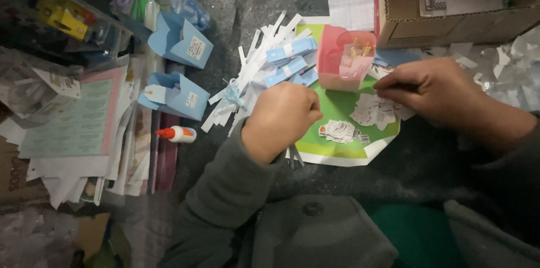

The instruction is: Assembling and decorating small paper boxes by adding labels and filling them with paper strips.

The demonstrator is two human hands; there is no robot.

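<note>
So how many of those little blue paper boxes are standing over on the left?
2. One blue box stands further up, near the clutter; the other blue box sits below it, just above the glue bottle. More may be hidden among the clutter.

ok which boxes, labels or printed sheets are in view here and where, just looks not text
Upper blue paper box: left of centre, white square label.
Lower blue paper box: below it, white label and tag.
Pink paper box: on the green board, above the hands.
Cardboard box: top right, brown, open.
Small printed labels: white, on the board between left hand and right hand.
</note>
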